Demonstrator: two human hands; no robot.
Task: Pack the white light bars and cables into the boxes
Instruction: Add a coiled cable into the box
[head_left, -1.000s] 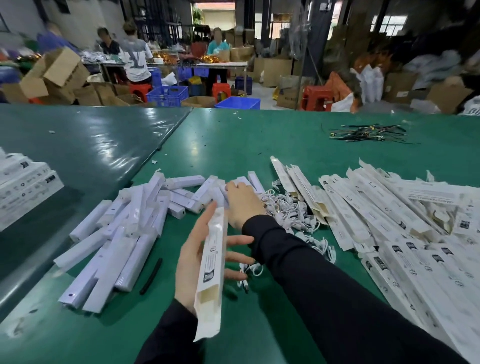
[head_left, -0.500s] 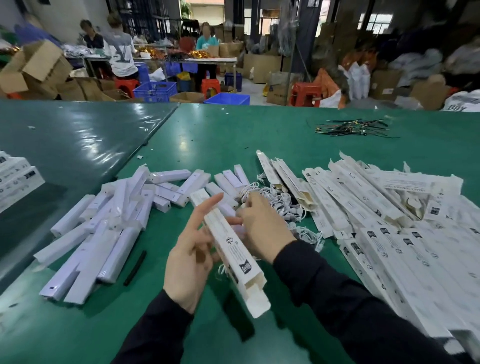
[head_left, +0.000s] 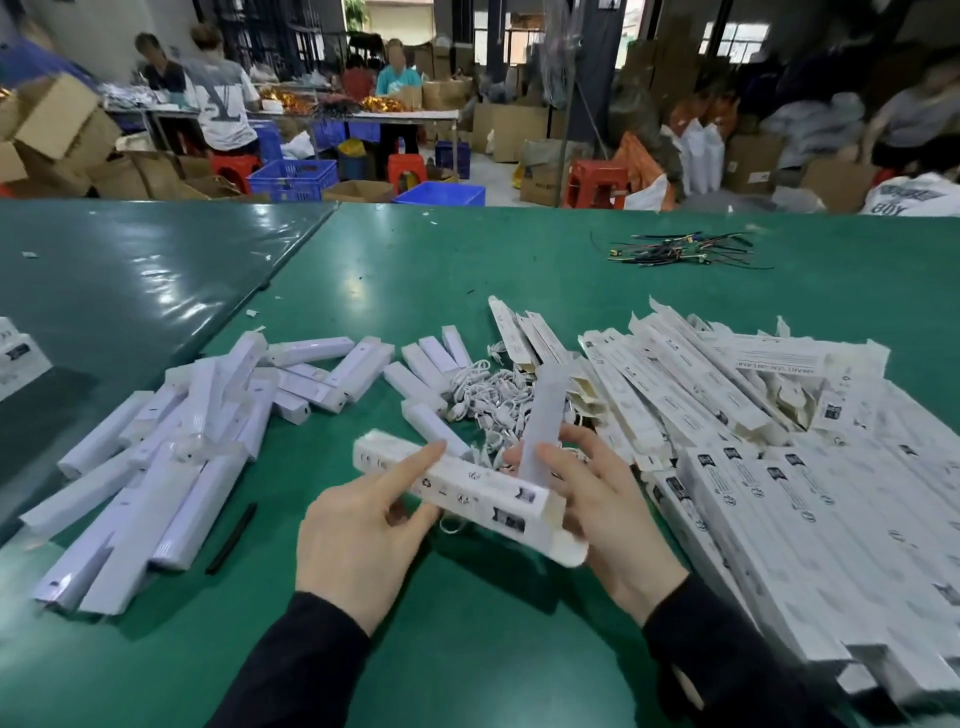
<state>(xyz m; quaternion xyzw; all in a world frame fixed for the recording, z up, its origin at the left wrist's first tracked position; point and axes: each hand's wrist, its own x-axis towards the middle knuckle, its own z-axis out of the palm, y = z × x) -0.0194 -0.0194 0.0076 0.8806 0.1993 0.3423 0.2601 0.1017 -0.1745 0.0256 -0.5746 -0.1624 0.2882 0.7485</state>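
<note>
Left hand holds a long white box from below, thumb and fingers curled round it, index finger laid straight along its top; box lies roughly level, slanting from far left to near right, open end flap at the near right. Right hand grips a white light bar between thumb and fingers, bar standing tilted upward with its lower end just at the box's open end; whether it is inside yet, cannot tell. Both above the green table, near centre. Left of the hands, a loose pile of light bars spreads across the table, a few more bars lying just far of the box. Far of the hands, a tangle of white cables. Right side, a big heap of flat boxes reaching to the near right edge. A thin black stick lies near the bar pile. Far right on the table, a bundle of dark wires. Stacked boxes at the left edge. People work at a far bench.
</note>
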